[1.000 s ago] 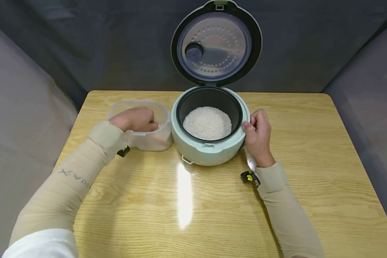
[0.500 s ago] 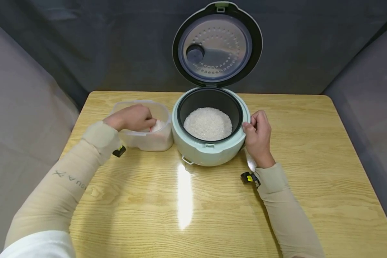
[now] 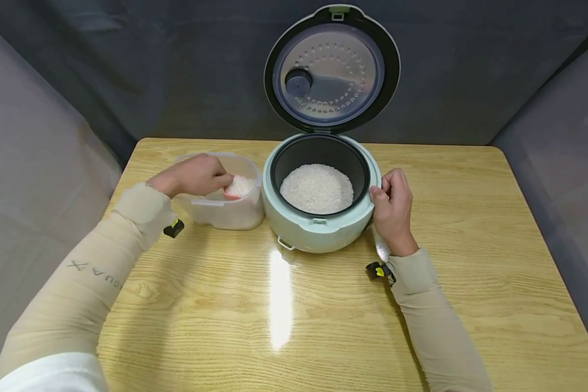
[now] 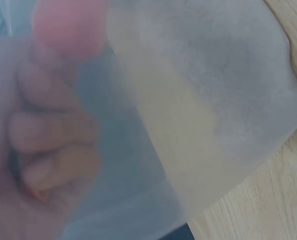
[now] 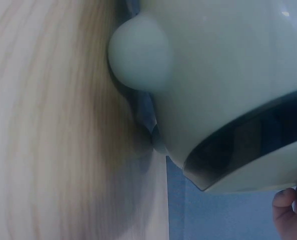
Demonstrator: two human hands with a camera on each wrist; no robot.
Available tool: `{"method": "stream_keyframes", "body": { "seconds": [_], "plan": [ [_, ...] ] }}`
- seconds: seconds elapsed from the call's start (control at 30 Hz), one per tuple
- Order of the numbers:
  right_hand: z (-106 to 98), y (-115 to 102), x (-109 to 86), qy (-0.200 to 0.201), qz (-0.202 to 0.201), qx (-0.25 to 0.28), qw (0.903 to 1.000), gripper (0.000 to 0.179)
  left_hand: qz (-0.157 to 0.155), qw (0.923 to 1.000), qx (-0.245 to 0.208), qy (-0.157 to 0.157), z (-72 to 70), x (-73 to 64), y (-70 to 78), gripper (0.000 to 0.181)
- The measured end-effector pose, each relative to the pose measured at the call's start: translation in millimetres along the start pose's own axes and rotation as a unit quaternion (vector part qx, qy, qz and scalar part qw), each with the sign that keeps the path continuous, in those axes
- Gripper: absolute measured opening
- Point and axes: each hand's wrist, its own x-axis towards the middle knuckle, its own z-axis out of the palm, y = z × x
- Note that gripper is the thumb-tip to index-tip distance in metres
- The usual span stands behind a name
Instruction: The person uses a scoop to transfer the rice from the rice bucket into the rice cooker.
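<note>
My left hand [image 3: 193,175] holds a small red scoop [image 3: 231,195] heaped with white rice, inside the mouth of a translucent plastic bin [image 3: 232,218]. Through the bin's cloudy wall, the left wrist view shows curled fingers [image 4: 58,130] and the scoop's red bowl [image 4: 71,27]. Beside the bin stands a mint-green rice cooker [image 3: 318,237], its lid [image 3: 333,73] raised. White rice [image 3: 317,189] lies in its dark inner pot [image 3: 318,147]. My right hand [image 3: 393,209] grips the cooker's right edge, thumb toward the rim; fingertips [image 5: 284,199] show at a corner of the right wrist view.
The wooden table [image 3: 323,326] carries everything. A pale, shiny utensil [image 3: 381,246], partly hidden, lies by the right wrist. The cooker's white handle [image 3: 285,243] juts out at its front left. Dark cloth [image 3: 196,71] hangs behind, with grey cloth at both sides.
My left hand has drawn back leftward and slightly up within the bin, bringing the rice-filled red scoop into sight. The right hand keeps its grip on the cooker.
</note>
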Motion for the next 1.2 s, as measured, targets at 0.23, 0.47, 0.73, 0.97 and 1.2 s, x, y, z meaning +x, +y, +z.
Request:
{"method": "stream_keyframes", "body": {
  "seconds": [0.23, 0.47, 0.73, 0.97, 1.2],
  "plan": [
    [-0.8, -0.8, 0.0, 0.001, -0.004, 0.001, 1.0000, 0.024, -0.005, 0.9999, -0.011, 0.005, -6.4, -3.9, -1.4, 0.043],
    [-0.7, -0.9, -0.4, -0.001, -0.001, 0.004, 1.0000, 0.024, -0.017, 0.9995, -0.025, 0.013, -12.5, -10.1, -1.0, 0.044],
    [-0.2, -0.1, -0.7, 0.001, -0.001, 0.003, 1.0000, 0.024, -0.037, 0.9982, -0.044, 0.019, -16.8, -17.8, -4.0, 0.045],
    [-0.4, -1.0, -0.7, 0.001, -0.002, 0.005, 1.0000, 0.025, -0.042, 0.9967, -0.065, 0.024, -21.0, -23.3, -5.0, 0.045],
    [-0.2, -0.1, -0.6, 0.002, -0.001, 0.002, 1.0000, 0.025, -0.048, 0.9951, -0.078, 0.037, -21.3, -27.2, -6.4, 0.049]
  ]
}}
